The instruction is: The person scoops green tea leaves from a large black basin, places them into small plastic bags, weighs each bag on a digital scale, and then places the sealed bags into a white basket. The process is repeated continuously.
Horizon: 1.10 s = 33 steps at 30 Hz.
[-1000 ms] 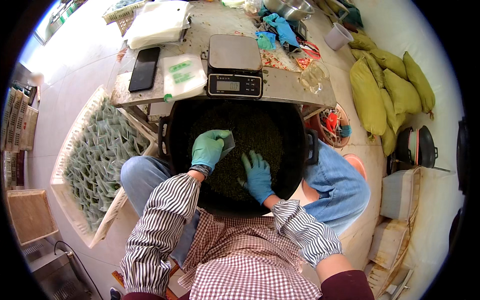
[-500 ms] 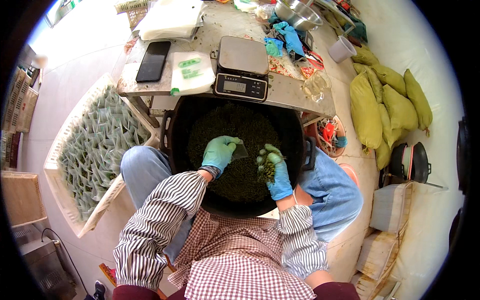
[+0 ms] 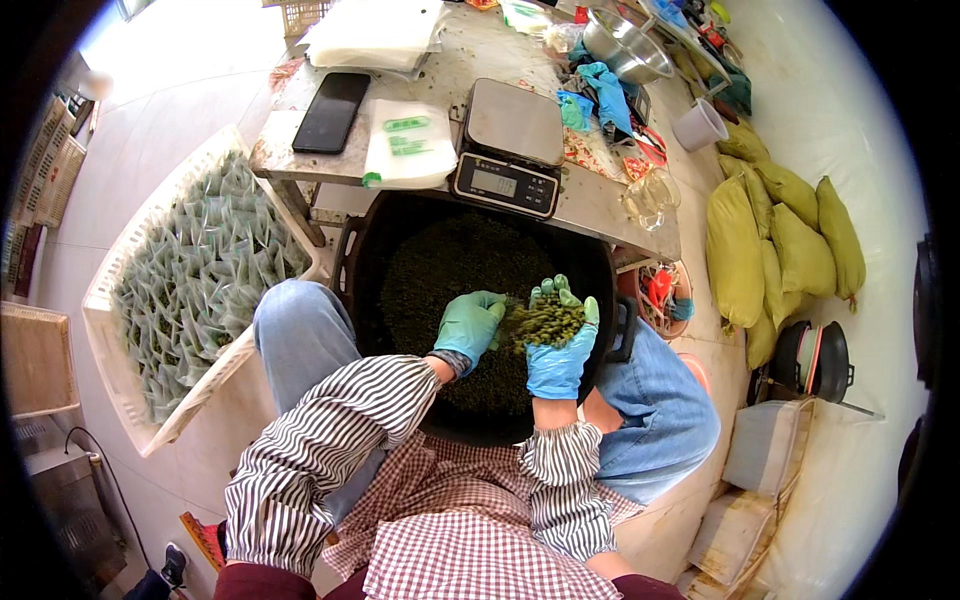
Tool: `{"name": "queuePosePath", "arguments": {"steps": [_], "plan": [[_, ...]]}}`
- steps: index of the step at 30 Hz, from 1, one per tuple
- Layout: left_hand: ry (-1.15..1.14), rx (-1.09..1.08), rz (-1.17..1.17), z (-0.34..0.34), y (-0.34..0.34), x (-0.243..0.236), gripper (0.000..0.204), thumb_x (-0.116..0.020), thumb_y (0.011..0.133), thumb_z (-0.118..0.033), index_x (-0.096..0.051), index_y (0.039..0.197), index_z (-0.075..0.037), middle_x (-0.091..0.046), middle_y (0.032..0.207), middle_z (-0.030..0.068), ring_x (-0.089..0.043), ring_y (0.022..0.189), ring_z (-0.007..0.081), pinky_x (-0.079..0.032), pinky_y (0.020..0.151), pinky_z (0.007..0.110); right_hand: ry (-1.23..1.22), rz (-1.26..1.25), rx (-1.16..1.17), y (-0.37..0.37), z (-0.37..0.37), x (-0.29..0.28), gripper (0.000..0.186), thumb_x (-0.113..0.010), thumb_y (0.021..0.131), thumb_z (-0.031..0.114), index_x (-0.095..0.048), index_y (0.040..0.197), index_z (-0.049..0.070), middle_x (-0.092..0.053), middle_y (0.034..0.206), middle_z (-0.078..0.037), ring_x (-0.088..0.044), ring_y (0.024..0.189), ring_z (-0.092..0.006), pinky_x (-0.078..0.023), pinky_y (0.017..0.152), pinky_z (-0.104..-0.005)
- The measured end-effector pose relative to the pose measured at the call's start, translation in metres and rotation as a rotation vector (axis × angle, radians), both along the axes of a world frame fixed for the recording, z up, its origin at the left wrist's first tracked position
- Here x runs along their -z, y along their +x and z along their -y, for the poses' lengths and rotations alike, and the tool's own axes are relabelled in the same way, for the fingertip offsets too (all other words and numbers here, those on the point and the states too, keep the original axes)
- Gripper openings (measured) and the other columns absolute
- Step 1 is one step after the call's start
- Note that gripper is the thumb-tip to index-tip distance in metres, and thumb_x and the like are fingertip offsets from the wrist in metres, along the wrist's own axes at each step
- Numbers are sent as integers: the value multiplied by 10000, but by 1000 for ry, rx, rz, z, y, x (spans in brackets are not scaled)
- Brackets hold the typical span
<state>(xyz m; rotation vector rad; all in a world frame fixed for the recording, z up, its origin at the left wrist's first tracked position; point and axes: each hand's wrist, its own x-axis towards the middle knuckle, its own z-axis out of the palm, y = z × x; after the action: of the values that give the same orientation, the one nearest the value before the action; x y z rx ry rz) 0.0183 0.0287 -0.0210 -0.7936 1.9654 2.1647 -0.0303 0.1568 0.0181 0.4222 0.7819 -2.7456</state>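
Between my knees stands a large black tub (image 3: 362,270) filled with loose, small dark green bits (image 3: 460,255) whose kind I cannot tell. My right hand (image 3: 562,368), in a blue-green glove, is palm up and cupped around a heap of green bits (image 3: 553,320). From the left, my left hand (image 3: 472,328), also gloved, pinches a small clear plastic bag (image 3: 510,322) whose far end meets the heap. The bag is blurred and partly hidden by the fingers. Both hands are above the bits in the tub.
A table (image 3: 285,140) beyond the tub bears a digital scale (image 3: 515,120), flat plastic bags (image 3: 408,145), a black phone (image 3: 331,112) and a metal bowl (image 3: 635,50). At left, a white crate (image 3: 105,300) holds several filled bags. Yellow-green sacks (image 3: 735,250) lie at right.
My right hand has turned palm up, showing its heap of green bits. My left hand has moved right, bringing the bag against the heap. The view has shifted slightly.
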Motion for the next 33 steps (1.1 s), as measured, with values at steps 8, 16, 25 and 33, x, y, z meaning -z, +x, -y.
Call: {"name": "queuePosePath", "arguments": {"steps": [8, 16, 25, 33], "plan": [[105, -56, 15, -3, 2, -17, 278, -604, 1013, -194, -686, 1190, 4, -703, 869, 57, -639, 649, 132, -565, 549, 296, 394, -199, 58, 9, 14, -10, 495, -463, 1073, 437, -630, 1304, 32, -691, 1059, -76, -641, 973, -181, -518, 921, -332], [209, -69, 9, -1, 1, -22, 262, -589, 1024, -172, -674, 1208, -5, -693, 875, 47, -621, 612, 108, -550, 519, 272, 642, -346, -99, 24, 24, -29, 519, -456, 1082, 370, -527, 1437, -2, -673, 1271, -153, -628, 1162, -231, -454, 1063, -377], [257, -74, -54, -1, 2, -19, 255, -585, 1022, -141, -672, 1227, -16, -677, 847, 52, -606, 594, 105, -530, 508, 254, 999, -467, -339, 10, -12, -2, 540, -625, 1008, 183, -459, 1484, -9, -532, 1465, -132, -512, 1312, -193, -383, 1117, -315], [-702, 173, -548, -1, 1, -7, 258, -616, 954, -42, -723, 1188, -44, -729, 930, 81, -636, 655, 105, -537, 554, 282, 1025, -314, -522, 1, -19, 55, 436, -625, 976, 115, -560, 1385, -19, -660, 1256, -155, -644, 1105, -239, -515, 978, -341]]}}
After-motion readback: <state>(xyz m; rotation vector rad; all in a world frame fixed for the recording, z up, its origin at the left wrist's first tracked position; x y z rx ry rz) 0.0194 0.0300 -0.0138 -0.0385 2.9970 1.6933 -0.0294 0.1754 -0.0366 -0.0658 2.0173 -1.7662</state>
